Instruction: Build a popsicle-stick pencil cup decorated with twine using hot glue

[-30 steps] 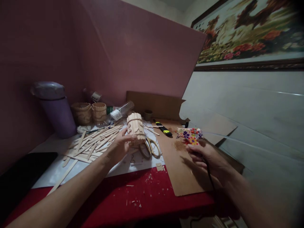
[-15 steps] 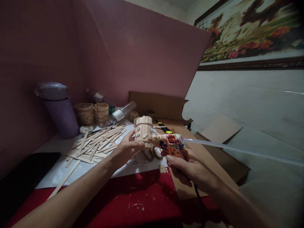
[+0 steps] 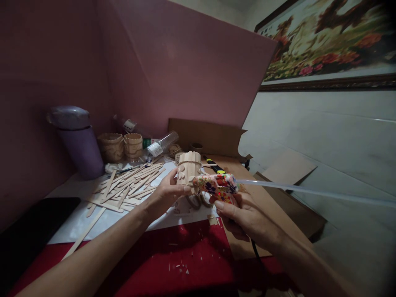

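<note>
My left hand (image 3: 169, 187) is closed around the lower left side of a small cup made of wooden sticks (image 3: 189, 167), with a cord band near its rim and small wooden pieces on its side. A flower-patterned glue gun (image 3: 218, 184) is gripped in my right hand (image 3: 236, 212), its nozzle end at the cup's lower right side; whether it touches cannot be made out. From the gun's back a long clear glue stick (image 3: 297, 192) juts out to the right. Its black cord (image 3: 256, 251) hangs below my wrist.
Loose wooden sticks (image 3: 133, 185) lie piled on white paper at left. Behind them stand a purple tumbler (image 3: 80, 148), two wooden cups (image 3: 133, 146) and a plastic bottle (image 3: 162, 142). A yellow-black utility knife (image 3: 215, 163) lies on cardboard (image 3: 266, 218); scraps dot the red cloth (image 3: 173, 264).
The glue gun's nozzle end has shifted slightly left along the cup's lower part, and the cup sits slightly further right in view. Both hands keep their holds.
</note>
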`<state>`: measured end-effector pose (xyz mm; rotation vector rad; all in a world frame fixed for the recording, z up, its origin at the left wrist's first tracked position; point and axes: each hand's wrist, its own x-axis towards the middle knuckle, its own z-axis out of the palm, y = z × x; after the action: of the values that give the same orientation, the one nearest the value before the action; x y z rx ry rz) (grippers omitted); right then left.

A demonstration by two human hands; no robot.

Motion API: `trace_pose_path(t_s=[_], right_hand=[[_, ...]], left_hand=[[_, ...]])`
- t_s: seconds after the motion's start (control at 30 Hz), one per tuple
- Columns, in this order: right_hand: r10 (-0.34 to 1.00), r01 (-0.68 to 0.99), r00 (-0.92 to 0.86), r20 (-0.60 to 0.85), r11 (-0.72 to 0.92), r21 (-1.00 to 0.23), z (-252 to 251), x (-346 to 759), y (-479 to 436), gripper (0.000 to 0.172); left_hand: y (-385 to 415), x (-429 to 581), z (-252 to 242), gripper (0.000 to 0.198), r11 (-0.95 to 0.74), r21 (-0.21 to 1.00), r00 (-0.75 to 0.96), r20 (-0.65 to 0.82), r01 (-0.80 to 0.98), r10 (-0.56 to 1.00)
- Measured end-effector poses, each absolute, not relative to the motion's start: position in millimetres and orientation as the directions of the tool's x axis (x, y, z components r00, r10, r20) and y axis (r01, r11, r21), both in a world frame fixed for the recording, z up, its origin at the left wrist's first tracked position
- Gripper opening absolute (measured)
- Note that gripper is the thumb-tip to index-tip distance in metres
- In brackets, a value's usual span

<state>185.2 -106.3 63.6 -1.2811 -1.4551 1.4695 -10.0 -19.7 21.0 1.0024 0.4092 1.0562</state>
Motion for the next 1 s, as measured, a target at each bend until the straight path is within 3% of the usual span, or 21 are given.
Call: trace_pose_path(t_s=[1.0], right_hand=[[0.955, 0.185, -0.218, -0.201, -0.162, -0.969, 67.3, 181.9, -111.5, 0.044]], left_hand=[[-21.4, -10.6, 24.6, 0.072, 0.133, 0.858, 0.477, 0.141, -0.496, 0.867]])
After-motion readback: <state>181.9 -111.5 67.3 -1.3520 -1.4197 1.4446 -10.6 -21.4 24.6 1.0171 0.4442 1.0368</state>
